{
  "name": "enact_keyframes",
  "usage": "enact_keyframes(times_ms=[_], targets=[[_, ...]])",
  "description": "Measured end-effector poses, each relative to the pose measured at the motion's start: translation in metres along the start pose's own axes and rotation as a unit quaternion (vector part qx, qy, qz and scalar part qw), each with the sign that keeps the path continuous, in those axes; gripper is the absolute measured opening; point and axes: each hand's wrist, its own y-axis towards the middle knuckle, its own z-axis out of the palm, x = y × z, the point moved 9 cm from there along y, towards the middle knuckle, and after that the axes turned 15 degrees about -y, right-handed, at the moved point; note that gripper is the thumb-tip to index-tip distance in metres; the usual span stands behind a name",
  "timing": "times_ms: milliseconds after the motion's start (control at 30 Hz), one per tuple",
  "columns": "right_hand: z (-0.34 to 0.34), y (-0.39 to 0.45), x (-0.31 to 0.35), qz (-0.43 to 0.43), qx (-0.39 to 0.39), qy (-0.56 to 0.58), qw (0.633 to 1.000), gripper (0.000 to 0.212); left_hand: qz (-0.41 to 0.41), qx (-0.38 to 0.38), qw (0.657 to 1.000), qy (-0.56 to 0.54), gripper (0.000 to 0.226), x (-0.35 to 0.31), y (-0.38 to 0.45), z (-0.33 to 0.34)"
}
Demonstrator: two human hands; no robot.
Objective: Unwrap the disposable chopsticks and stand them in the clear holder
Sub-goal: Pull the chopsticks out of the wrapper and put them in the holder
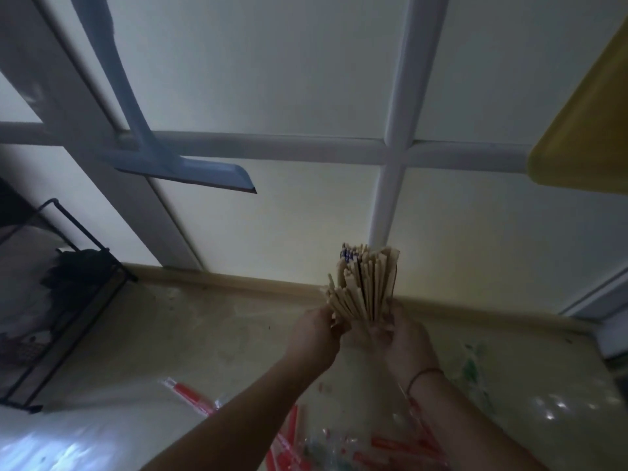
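Pale wall [272,73] fills most of the view, crossed by a white horizontal bar [272,147] and a white upright post [397,130] that meet in a cross. A grey-blue squeegee-like tool [190,171] hangs against it, though the dim light makes that hard to confirm. Black wire rack [68,290] stands at the left, a yellow panel [584,130] juts in at the right, and a tan moulding [238,278] runs along the wall's base.

Glossy table [170,351]: red-clear wrappers [390,447], black wire rack [68,300], seemingly.
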Motion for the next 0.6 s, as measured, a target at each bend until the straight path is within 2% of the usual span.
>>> enact_keyframes(times_ms=[133, 267, 400, 467, 533, 600], targets=[[0.005, 0.012, 0.000, 0.021, 0.008, -0.005, 1.000, 0.037, -0.004, 0.007, 1.000, 0.001, 0.017, 0.003, 0.014, 0.003], [0.008, 0.008, 0.001, 0.024, 0.017, -0.035, 0.999, 0.037, 0.002, 0.008, 1.000, 0.000, 0.016, 0.011, 0.012, 0.003], [0.011, 0.009, -0.005, 0.047, 0.029, -0.026, 0.998, 0.036, -0.005, 0.006, 0.999, -0.051, 0.017, 0.011, 0.010, 0.001], [0.013, 0.009, -0.011, 0.054, 0.044, -0.003, 0.998, 0.033, -0.028, 0.030, 0.995, -0.090, 0.026, 0.015, 0.007, 0.005], [0.013, 0.001, -0.020, 0.065, 0.058, -0.005, 0.996, 0.035, -0.070, 0.041, 0.991, -0.104, 0.046, 0.027, -0.003, 0.006], [0.004, -0.018, -0.033, 0.083, 0.031, 0.007, 0.996, 0.041, -0.089, 0.026, 0.992, -0.081, 0.059, 0.042, -0.019, 0.002]])
